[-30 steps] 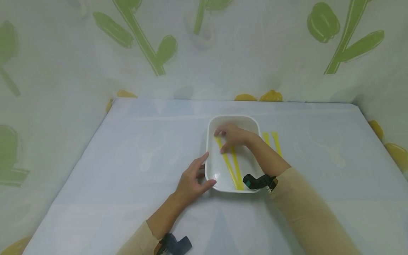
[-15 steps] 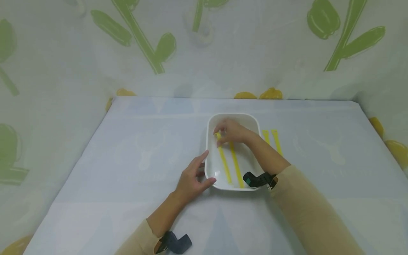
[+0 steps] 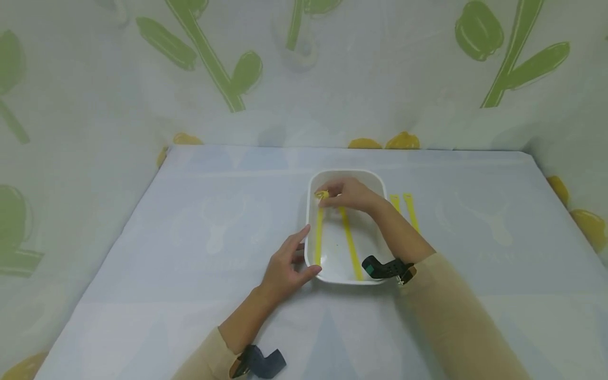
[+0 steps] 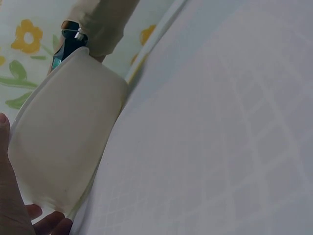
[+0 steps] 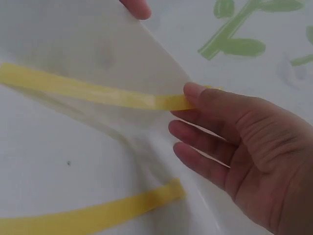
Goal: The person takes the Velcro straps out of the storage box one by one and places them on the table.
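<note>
Pinched with the right hand (image 3: 349, 195), between thumb and fingertips, the far end of a first yellow strip (image 3: 319, 232). Ran from this grip toward the wearer, inside a white tray (image 3: 334, 261) and near its left wall, with the near end close to the left thumb. Raised the pinched end above the tray floor; showed, in the right wrist view, a shadow beneath the strip and a slight bow along its length.

Held the left hand (image 3: 284, 269) spread, nearer the wearer than the grip and to its left, against the tray's near left corner, with the thumb at the rim and the index fingertip touching the left side.

Included, right of the grip and apart from its fingertips, a second yellow strip (image 3: 351, 243), lying in the tray and reaching toward the near wall. Marked, between these two strips, a small dark speck (image 5: 68, 163).

Placed farther right of the grip, outside the tray, a third yellow strip (image 3: 396, 202) and a fourth yellow strip (image 3: 411, 212), side by side on the pale tabletop (image 3: 180, 253) and partly hidden by the right forearm (image 3: 404, 232).
</note>
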`<state>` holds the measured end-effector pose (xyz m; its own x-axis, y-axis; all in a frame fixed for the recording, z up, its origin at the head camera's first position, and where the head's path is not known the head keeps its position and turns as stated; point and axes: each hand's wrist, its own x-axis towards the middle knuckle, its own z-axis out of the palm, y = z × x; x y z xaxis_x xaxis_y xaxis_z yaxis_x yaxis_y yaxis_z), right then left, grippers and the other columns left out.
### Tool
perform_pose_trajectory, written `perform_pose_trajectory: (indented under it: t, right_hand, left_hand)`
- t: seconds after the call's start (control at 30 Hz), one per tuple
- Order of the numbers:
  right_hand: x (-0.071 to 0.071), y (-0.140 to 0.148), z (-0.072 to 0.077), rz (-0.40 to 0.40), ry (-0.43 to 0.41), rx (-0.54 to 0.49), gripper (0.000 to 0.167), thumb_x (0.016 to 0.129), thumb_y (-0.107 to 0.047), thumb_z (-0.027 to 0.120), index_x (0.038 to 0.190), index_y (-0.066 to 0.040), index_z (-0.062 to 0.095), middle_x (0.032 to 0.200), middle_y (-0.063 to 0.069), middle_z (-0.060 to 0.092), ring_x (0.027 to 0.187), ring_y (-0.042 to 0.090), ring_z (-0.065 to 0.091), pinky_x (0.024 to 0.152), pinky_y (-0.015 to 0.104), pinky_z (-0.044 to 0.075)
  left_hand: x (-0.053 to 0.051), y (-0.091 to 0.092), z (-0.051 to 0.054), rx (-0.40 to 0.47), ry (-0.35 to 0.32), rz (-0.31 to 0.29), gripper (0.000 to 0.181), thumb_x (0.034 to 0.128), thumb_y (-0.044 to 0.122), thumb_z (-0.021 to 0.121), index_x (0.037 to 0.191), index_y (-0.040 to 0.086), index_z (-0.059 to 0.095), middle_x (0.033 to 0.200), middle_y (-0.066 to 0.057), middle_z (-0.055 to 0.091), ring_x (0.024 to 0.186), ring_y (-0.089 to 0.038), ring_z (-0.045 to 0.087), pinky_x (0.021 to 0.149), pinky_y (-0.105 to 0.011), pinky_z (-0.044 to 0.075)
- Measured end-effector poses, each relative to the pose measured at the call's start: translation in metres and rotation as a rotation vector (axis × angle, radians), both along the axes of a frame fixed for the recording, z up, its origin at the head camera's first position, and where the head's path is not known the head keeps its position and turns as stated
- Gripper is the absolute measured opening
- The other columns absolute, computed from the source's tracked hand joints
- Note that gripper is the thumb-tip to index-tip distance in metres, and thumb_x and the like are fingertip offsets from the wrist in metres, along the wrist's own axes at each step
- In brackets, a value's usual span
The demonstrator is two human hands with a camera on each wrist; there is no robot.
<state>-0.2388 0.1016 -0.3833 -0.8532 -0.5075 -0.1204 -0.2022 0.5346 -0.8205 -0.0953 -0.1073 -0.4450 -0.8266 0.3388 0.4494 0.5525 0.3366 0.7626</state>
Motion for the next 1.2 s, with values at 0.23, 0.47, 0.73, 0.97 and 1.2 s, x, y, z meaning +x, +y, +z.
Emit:
perform_pose_trajectory:
  t: [0.23,0.47,0.73,0.97,1.2]
  right_hand:
    - [0.003,0.007,0.003,-0.058,-0.160,-0.208,0.059,0.078,-0.021,0.076,0.132,-0.010,0.055,0.093,0.006,0.073,0.083,0.021,0.068,0.083,0.033,0.053]
    - [0.005,0.012,0.007,-0.032,-0.158,-0.437,0.054,0.082,-0.008,0.072,0.133,-0.005,0.054,0.101,0.011,0.072,0.083,0.019,0.070,0.073,0.035,0.059]
    - [0.008,0.013,0.012,0.026,-0.200,-0.597,0.061,0.080,0.002,0.069,0.137,0.000,0.047,0.135,0.023,0.050,0.084,0.017,0.068,0.076,0.031,0.058]
    - [0.007,0.015,0.019,0.012,-0.165,-0.610,0.079,0.079,0.009,0.068,0.147,-0.008,0.032,0.151,0.009,0.034,0.075,0.013,0.064,0.083,0.023,0.054]
    - [0.008,0.025,0.028,0.007,-0.191,-0.710,0.084,0.080,0.013,0.064,0.150,-0.009,0.024,0.155,0.007,0.025,0.077,0.013,0.064,0.080,0.023,0.056]
  left_hand:
    - [0.000,-0.001,-0.003,0.016,-0.009,-0.003,0.084,0.0846,0.062,0.055,0.143,0.004,0.038,0.128,-0.019,0.053,0.098,-0.028,0.064,0.075,-0.028,0.058]
    - [-0.001,-0.001,-0.004,0.022,-0.009,-0.011,0.082,0.0853,0.060,0.056,0.143,0.005,0.037,0.127,-0.018,0.053,0.098,-0.028,0.064,0.075,-0.028,0.058]
    - [0.000,-0.001,-0.004,0.019,-0.002,-0.003,0.083,0.0848,0.062,0.055,0.143,0.005,0.038,0.125,-0.018,0.054,0.097,-0.027,0.063,0.074,-0.029,0.059]
    - [0.000,0.000,-0.005,0.036,-0.020,-0.014,0.082,0.0848,0.060,0.057,0.143,0.005,0.038,0.127,-0.015,0.054,0.098,-0.028,0.063,0.076,-0.030,0.059]
    - [-0.001,0.000,-0.005,0.030,-0.004,-0.007,0.082,0.0850,0.060,0.056,0.142,0.004,0.039,0.126,-0.018,0.054,0.097,-0.029,0.063,0.075,-0.031,0.059]
